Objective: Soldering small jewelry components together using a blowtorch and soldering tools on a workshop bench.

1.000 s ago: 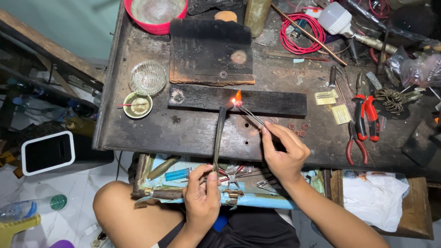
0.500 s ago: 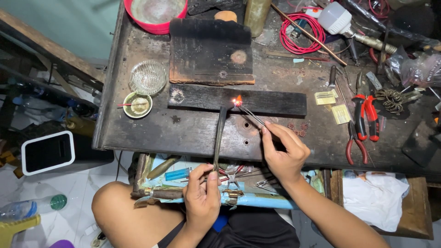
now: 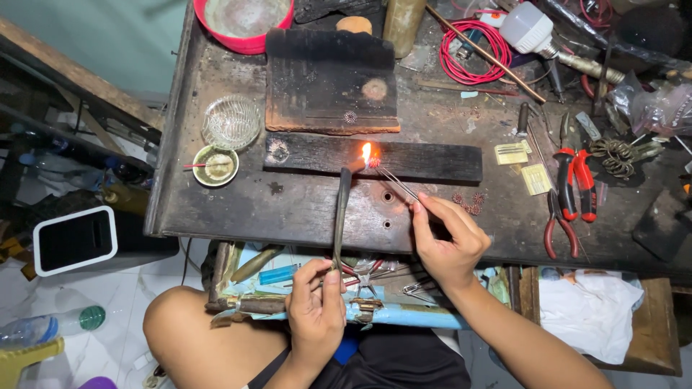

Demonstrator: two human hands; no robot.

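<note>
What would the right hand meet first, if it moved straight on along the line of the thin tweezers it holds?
Probably the small flame and the glowing piece at the tweezers' tip, on the long charred wooden strip. The right hand points up-left there. Height above the strip is unclear.

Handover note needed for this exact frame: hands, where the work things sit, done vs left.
Left hand: closed on the lower end of the torch, tip aimed away from the body; flame lit.
Right hand: pinching tweezers, whose tips hold a small red piece in the flame over the charred wood strip.
Nearby: charred block behind the strip, small dish and glass bowl to the left, red-handled pliers to the right.
Done: piece is in the flame.
Left: joint state too small to judge; flame not yet off, tools not yet set down.
</note>
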